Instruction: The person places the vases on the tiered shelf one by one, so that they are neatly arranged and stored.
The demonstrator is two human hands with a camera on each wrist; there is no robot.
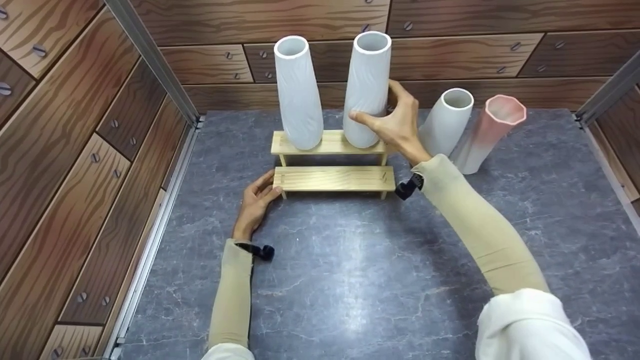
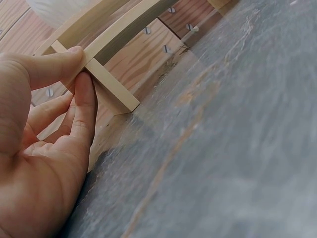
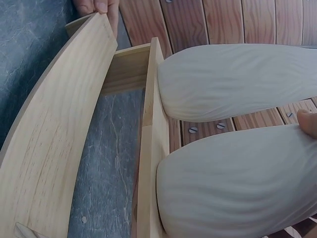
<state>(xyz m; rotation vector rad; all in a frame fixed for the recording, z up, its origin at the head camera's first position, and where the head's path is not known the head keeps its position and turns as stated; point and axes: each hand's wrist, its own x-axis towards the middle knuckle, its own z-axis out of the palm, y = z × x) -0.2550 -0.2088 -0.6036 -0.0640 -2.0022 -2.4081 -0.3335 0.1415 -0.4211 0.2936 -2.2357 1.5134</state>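
Note:
A two-step wooden stand point(image 1: 334, 178) rests on the dark marbled surface. Two tall white vases stand upright on its upper step, a left vase point(image 1: 299, 95) and a right vase point(image 1: 367, 90). My right hand point(image 1: 397, 122) grips the right vase around its lower half, thumb in front and fingers behind. In the right wrist view both vase bases meet the step, and only part of that thumb point(image 3: 308, 124) shows. My left hand point(image 1: 256, 202) pinches the left end of the lower step; the left wrist view shows the thumb point(image 2: 54, 67) on top and fingers beneath.
Right of the stand are a shorter white vase point(image 1: 447, 122) and a pink-and-white vase point(image 1: 495, 130) with an angular rim, close together. Wood-patterned walls point(image 1: 210, 65) enclose the back and sides. A metal rail point(image 1: 155, 240) runs along the left edge.

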